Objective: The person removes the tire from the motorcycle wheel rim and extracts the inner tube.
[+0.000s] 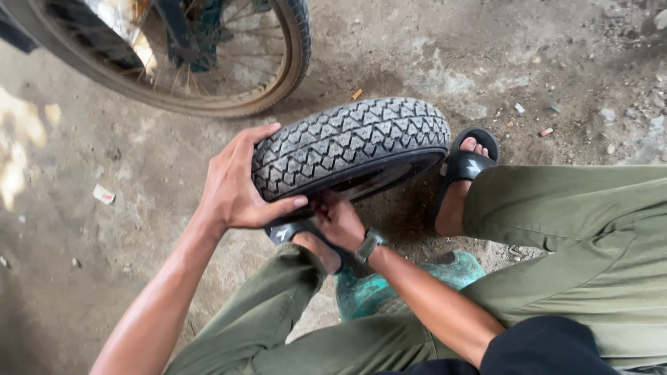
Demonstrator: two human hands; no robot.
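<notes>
A black knobbly tyre stands on edge on the concrete floor between my feet. My left hand grips its tread on the left side, thumb along the lower edge. Reaching under the tyre's rim, my right hand has its fingers tucked against the inner edge; what they hold is hidden. A watch sits on my right wrist. I squat in olive trousers and black sandals.
A spoked motorcycle wheel stands at the top left. A green plastic seat is under me. Small litter and stones are scattered over the dirty concrete floor.
</notes>
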